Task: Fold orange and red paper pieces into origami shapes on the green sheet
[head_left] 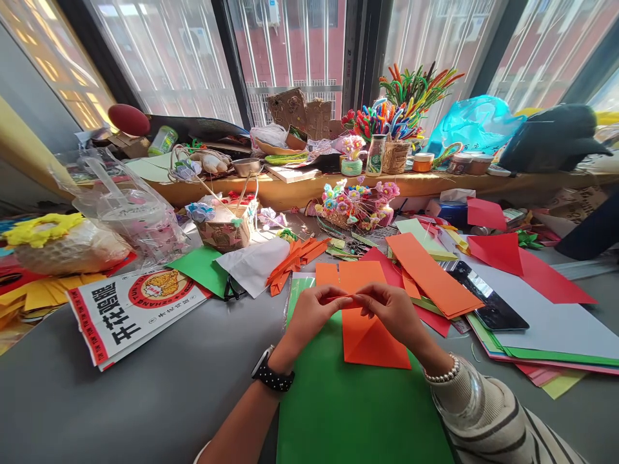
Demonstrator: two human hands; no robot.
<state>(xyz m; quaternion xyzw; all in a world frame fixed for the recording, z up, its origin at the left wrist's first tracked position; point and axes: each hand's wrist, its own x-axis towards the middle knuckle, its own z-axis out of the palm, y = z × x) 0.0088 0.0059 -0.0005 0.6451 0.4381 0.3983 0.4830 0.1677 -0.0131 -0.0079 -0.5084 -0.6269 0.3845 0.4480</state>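
Note:
Both hands meet over a sheet of orange paper (374,341) that lies on a green sheet (358,412). My left hand (316,312) pinches a small orange paper strip (341,300) between thumb and fingers. From the other side my right hand (389,309) pinches the same strip, its fingertips almost touching the left ones. Another orange piece (326,274) shows just beyond the hands. Folded orange paper strips (300,258) lie in a pile ahead of my left hand. A longer orange strip (430,274) rests to the right of my right hand.
A phone (486,296) lies on stacked coloured paper at right. On the left are a printed paper bag (138,309) and a wrapped plastic cup (140,219). Craft flowers (351,203) and a small basket (225,222) stand behind. Pipe cleaners (411,96) fill the windowsill's middle.

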